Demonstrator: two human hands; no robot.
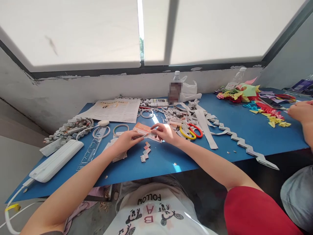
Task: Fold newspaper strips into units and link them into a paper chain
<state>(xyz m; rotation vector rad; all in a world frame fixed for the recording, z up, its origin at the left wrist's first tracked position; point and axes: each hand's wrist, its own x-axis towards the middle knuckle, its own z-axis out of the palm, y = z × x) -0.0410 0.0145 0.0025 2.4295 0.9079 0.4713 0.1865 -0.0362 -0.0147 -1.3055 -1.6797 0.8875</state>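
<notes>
My left hand [127, 140] and my right hand [165, 132] meet over the blue table [256, 130], both pinching an orange printed paper strip [143, 129] between fingertips. Just below the hands lies a small folded zigzag chain [145, 152] of newspaper pieces. Scissors with yellow and red handles [190, 131] rest right of my right hand. A long folded zigzag paper chain [242, 142] runs toward the table's right front edge.
A white power bank [56, 160], a clear ruler [91, 148], tape rings [120, 129], a newspaper [113, 110] and grey paper scraps [70, 128] lie left and behind. Bottles [175, 87] stand by the wall. Coloured folded papers [256, 101] and another person's hand [302, 112] are at right.
</notes>
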